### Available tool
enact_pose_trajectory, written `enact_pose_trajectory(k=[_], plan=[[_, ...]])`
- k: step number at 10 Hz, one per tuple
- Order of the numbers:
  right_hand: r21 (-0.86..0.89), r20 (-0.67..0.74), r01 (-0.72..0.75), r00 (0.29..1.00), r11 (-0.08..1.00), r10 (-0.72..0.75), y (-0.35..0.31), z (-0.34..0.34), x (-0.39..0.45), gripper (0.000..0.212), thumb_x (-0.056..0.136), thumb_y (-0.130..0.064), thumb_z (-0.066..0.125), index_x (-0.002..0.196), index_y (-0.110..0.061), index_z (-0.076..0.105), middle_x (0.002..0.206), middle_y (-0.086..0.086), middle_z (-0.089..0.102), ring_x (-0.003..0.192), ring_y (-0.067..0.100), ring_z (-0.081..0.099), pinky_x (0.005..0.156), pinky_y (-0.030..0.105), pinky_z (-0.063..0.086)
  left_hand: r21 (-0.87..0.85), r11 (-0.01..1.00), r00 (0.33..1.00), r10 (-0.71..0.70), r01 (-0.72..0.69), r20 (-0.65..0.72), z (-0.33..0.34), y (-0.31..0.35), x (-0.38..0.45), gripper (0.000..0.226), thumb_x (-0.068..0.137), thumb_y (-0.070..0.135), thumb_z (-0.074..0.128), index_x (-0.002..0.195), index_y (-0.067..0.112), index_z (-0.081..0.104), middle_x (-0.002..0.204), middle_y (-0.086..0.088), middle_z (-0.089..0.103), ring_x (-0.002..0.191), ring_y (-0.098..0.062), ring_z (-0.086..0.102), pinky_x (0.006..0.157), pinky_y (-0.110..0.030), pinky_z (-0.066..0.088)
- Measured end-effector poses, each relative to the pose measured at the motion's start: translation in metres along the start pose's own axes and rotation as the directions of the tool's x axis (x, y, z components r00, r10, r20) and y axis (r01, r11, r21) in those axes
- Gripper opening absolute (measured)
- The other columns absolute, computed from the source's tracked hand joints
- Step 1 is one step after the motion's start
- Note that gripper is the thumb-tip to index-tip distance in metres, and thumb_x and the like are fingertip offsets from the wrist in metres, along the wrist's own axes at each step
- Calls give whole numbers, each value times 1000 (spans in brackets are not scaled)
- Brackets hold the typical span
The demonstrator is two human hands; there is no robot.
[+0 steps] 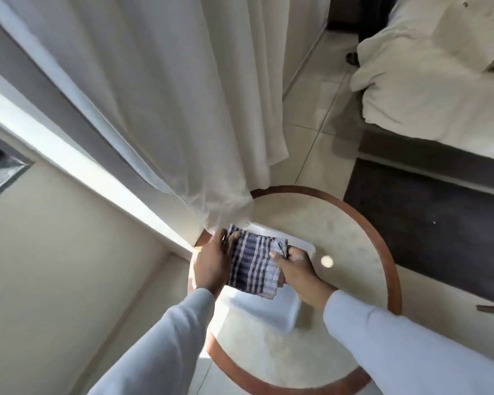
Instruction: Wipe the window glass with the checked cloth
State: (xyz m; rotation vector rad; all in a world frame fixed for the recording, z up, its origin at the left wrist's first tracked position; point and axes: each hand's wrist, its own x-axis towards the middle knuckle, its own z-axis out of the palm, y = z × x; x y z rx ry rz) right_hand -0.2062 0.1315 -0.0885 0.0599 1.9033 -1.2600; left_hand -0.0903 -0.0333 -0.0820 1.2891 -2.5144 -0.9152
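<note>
Low in the middle of the frame, both hands are closing on the checked cloth (253,265), a folded blue-and-white pad lying on a white tray (271,312) that is sitting on the round table (351,223) with its brown wooden rim. The left hand (211,260) is gripping the cloth's left edge, thumb curling over the top. The right hand (295,266) is pinching the right edge, where a corner is bunching up under the thumb. Neither hand is free; each is clamped on the cloth.

The step in hand looks like gathering the cloth before carrying it to the glass. To do it well, the person would be keeping the folds stacked so a flat, clean face is ready to meet the pane, and lifting straight up so the tray is not dragged along.

A white curtain (160,109) is hanging from the upper left down to the table's far edge, its hem just beside the cloth. It seems to be covering most of the window; only a bright strip (40,141) is showing along the left of the frame, so the curtain would likely need drawing aside first. A bed (439,81) is lying well apart at the upper right.
</note>
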Motion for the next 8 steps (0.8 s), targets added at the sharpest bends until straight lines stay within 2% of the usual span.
enact_pose_trajectory(k=[1, 2, 3, 4, 5, 6, 7, 8], plan=[[-115, -99, -26, 995, 993, 14, 30, 13, 29, 30, 104, -27, 71, 115, 1, 71, 117, 22, 80, 109, 39, 76, 93, 41, 60, 58, 998, 998, -23, 20, 52, 39, -22, 7, 39, 106, 73, 36, 95, 36, 45, 78, 10, 60, 77, -27, 60, 75, -40, 45], [-202, -181, -13, 983, 979, -24, 43, 23, 45, 31, 101, -27, 73, 104, 3, 66, 103, 21, 77, 93, 36, 70, 83, 39, 55, 136, 990, 997, -35, 25, 72, 63, -35, 15, 44, 108, 69, 33, 96, 28, 43, 87, -2, 64, 86, -36, 65, 77, -44, 50], [-325, -213, 29, 972, 945, -103, 45, 30, 52, 25, 102, -24, 73, 105, -1, 64, 116, 22, 75, 109, 40, 69, 92, 42, 53, 183, 983, 997, -22, 7, 78, 71, -40, 21, 45, 108, 68, 33, 99, 26, 44, 93, -8, 66, 90, -38, 66, 81, -48, 54], [-463, -199, 37, 969, 886, -144, 45, 34, 57, 33, 105, -28, 68, 123, -2, 58, 134, 21, 67, 123, 43, 66, 101, 45, 53, 203, 979, 996, -10, -8, 86, 75, -42, 25, 43, 109, 65, 39, 107, 23, 49, 98, -10, 69, 93, -38, 69, 84, -51, 58], [-644, -171, 73, 956, 762, -237, 41, 37, 56, 45, 108, -39, 60, 133, -3, 50, 141, 19, 57, 125, 46, 65, 100, 48, 53, 250, 967, 997, 39, -53, 60, 70, -47, 26, 40, 113, 53, 44, 114, 15, 55, 107, -10, 68, 101, -36, 70, 88, -50, 56], [-840, -132, 144, 881, 523, -454, 30, 38, 43, 48, 111, -42, 49, 147, -9, 48, 147, 15, 54, 131, 37, 58, 107, 45, 50, 338, 933, 992, 124, -123, 19, 57, -44, 16, 41, 114, 55, 39, 115, 18, 56, 112, -3, 65, 106, -26, 67, 82, -42, 55], [-873, -36, 257, 814, 414, -580, 4, 41, 23, 46, 110, -35, 49, 151, -15, 50, 153, 9, 54, 136, 32, 54, 107, 43, 52, 385, 915, 988, 150, -123, -42, 30, -27, 9, 44, 112, 62, 36, 115, 23, 56, 111, 1, 64, 105, -27, 63, 79, -45, 58], [-872, 16, 340, 739, 352, -673, -27, 51, 0, 49, 107, -34, 51, 153, -17, 49, 163, 8, 50, 148, 30, 50, 111, 43, 52, 332, 938, 977, 159, -103, -145, 0, -16, 4, 41, 111, 60, 43, 128, 25, 58, 120, 4, 66, 113, -27, 63, 84, -44, 57]])
